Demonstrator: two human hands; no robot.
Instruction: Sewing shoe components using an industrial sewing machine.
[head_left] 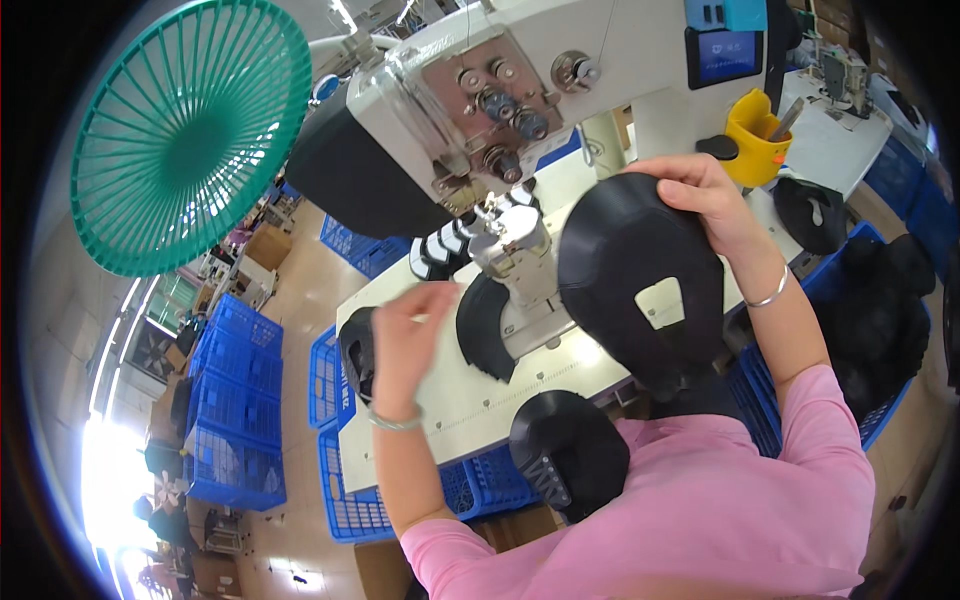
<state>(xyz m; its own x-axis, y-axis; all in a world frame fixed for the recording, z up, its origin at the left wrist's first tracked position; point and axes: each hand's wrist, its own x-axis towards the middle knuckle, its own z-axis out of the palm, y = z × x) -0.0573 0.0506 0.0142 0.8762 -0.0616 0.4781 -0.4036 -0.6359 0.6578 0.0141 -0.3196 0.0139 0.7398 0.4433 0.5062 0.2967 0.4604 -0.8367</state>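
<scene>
My right hand [700, 195] grips the top edge of a large, rounded black fabric piece [615, 250], its thumb on the front face. An opening near the piece's lower right lets the white table show through. Left of the needle area is my left hand [405, 335], smeared by motion, so its fingers are unclear. Between the hands stands the sewing machine [518, 245] with its raised post. A curved black piece [487, 330] lies against the post's left side. Another dark piece [357, 350] rests at the table's left end, partly behind my left wrist.
A green fan guard [195, 140] fills the upper left. Stacked blue crates [235, 450] stand on the floor at left. A yellow holder [757, 140] is at the table's back right. Black pieces fill a blue crate [890, 405] at right. A black piece [570, 450] hangs at the near edge.
</scene>
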